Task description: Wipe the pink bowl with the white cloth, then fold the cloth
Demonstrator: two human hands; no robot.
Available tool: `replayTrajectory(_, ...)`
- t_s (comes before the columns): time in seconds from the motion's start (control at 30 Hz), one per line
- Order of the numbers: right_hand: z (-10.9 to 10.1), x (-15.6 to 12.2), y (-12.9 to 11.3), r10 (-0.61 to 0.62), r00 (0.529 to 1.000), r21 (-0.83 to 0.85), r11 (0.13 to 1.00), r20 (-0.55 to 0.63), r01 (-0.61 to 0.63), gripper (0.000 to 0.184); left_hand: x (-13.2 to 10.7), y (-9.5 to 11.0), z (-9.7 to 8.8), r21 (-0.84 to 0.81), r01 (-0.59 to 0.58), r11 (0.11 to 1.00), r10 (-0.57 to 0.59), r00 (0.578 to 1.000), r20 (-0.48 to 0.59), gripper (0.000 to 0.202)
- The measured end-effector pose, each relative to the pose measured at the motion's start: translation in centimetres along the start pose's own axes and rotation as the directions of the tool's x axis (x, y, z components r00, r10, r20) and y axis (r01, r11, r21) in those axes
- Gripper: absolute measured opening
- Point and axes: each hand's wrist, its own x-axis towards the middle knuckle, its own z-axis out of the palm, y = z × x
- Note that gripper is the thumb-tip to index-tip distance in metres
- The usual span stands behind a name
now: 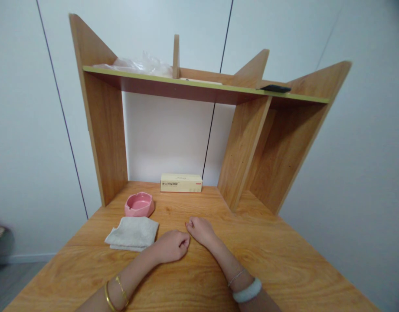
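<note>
My left hand rests on the wooden desk as a closed fist, with nothing showing in it. Close by on its right, my right hand is also curled into a fist on the desk, and no object shows in its fingers. A folded light grey cloth lies just left of my left hand. Behind the cloth stands a pink ashtray with angular sides and notches in its rim. Farther back, a long cream-coloured box with dark printed characters sits near the wall.
A wooden shelf unit rises from the back of the desk. Crumpled clear plastic lies on its upper shelf at the left. A flat black object rests on the shelf's right part. An upright panel divides the lower space.
</note>
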Motion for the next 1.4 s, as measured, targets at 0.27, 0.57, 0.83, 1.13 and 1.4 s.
replayTrajectory(0.27, 0.1, -0.1, 0.1, -0.010, 1.000, 0.013, 1.000, -0.011, 0.010, 0.026, 0.0, -0.1, 0.1, -0.029, -0.003, 1.000, 0.003, 1.000, -0.018, 0.017)
replayTrajectory(0.57, 0.0, -0.2, 0.0, -0.023, 0.999, 0.044, 0.999, -0.038, 0.025, 0.022, -0.2, 0.0, 0.1, -0.019, -0.042, 0.999, 0.041, 0.997, -0.070, 0.017)
replayTrajectory(0.83, -0.5, -2.3, -5.2, -0.395, 0.911, 0.081, 0.911, -0.114, 0.405, 0.038, -0.7, -3.0, -4.2, -0.090, 0.111, 0.990, -0.143, 0.803, -0.579, 0.015)
replayTrajectory(1.13, -0.9, -2.9, -11.2, -0.540, 0.837, -0.115, 0.840, -0.084, 0.530, 0.029, -2.8, -7.1, -7.6, -0.160, 0.610, 0.776, -0.521, 0.478, -0.707, 0.024)
replayTrajectory(1.4, -5.2, -0.5, -3.4, 0.068, 0.989, -0.214, 0.972, -0.134, -0.096, 0.028, -3.7, -9.4, -8.3, -0.332, 0.712, 0.619, -0.724, 0.354, -0.593, 0.035)
